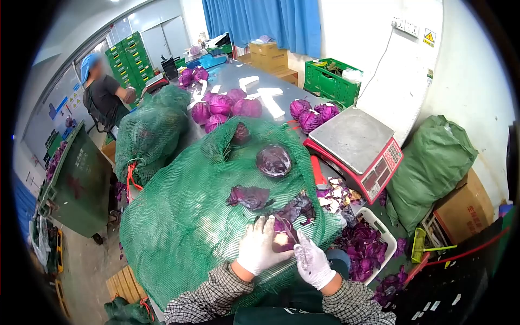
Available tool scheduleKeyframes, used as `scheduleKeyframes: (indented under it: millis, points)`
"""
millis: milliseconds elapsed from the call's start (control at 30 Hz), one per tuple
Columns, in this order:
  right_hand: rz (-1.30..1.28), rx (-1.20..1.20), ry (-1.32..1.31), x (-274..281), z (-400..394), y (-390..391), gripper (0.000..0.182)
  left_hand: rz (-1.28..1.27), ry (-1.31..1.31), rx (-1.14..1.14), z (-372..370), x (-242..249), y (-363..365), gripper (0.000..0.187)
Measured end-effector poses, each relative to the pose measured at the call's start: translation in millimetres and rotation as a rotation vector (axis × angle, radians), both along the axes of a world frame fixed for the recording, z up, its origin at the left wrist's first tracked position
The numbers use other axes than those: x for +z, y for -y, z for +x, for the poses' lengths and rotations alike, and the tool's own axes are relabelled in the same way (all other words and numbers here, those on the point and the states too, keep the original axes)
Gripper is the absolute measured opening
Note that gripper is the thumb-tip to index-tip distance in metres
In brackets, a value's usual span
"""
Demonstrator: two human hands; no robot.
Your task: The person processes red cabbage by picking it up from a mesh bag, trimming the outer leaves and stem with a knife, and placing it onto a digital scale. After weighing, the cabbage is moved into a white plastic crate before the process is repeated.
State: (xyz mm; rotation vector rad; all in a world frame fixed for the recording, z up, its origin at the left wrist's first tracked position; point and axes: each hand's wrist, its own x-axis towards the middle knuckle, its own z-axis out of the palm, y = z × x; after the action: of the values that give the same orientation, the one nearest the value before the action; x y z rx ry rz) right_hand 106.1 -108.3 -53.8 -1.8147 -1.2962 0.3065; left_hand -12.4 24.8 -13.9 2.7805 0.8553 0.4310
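A red cabbage [282, 239] with a pale cut stem end faces up between my two white-gloved hands. My left hand [261, 246] is closed around its left side. At its right edge, my right hand [313, 261] is closed against the cabbage, its fingertips partly hidden. Just beyond, loose dark outer leaves [250, 197] lie on a green mesh sack [179, 211]. Farther up the sack rests a whole dark red cabbage [273, 161].
To the right stand a red scale [352, 135] and a white basket [392, 238] holding purple leaves. Trimmed cabbages [219, 104] sit on the table's far side. Another full mesh sack [151, 135] and a green bin [76, 184] are left; a person [105, 89] stands behind.
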Motion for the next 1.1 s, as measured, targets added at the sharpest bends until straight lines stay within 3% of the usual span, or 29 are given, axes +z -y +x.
scheduleKeyframes:
  millis: [200, 300, 400, 433, 533, 600, 667, 800, 867, 933, 967, 1100]
  points:
    - [-0.062, -0.04, 0.002, -4, -3, -7, 0.053, 0.015, 0.054, 0.022, 5, -8, 2, 0.099]
    - [-0.103, -0.077, -0.074, 18, -8, -10, 0.044, 0.041, 0.052, 0.033, 7, -7, 4, 0.099]
    - [-0.26, -0.091, -0.084, 27, -1, -19, 0.045, 0.109, 0.05, 0.054, 14, -12, 9, 0.098]
    - [-0.191, -0.102, 0.052, 9, 3, -23, 0.041, 0.142, 0.049, 0.065, 15, -12, 9, 0.097]
    - [-0.232, 0.023, 0.084, 8, 21, -31, 0.039, 0.087, 0.085, 0.083, 18, -13, 6, 0.096]
    - [-0.16, -0.017, 0.037, 16, 27, -38, 0.029, 0.092, 0.102, 0.063, 17, -12, 5, 0.096]
    - [-0.076, -0.059, 0.069, -17, 56, -46, 0.029, 0.12, 0.101, 0.032, 12, -12, 10, 0.096]
    - [0.197, 0.02, 0.16, -19, 55, -39, 0.029, 0.07, 0.118, 0.02, -6, -11, 11, 0.097]
    - [-0.151, -0.011, -0.115, 4, 40, -29, 0.023, 0.049, 0.201, -0.006, -18, -20, 6, 0.097]
    - [0.113, 0.018, -0.118, 20, 22, -25, 0.038, 0.034, 0.237, -0.015, -25, -25, 3, 0.098]
    - [0.011, 0.052, -0.14, 20, 21, -26, 0.046, 0.028, 0.233, -0.015, -26, -25, 2, 0.099]
    - [0.041, 0.132, -0.113, 20, 21, -33, 0.044, 0.02, 0.21, 0.011, -26, -25, 8, 0.1]
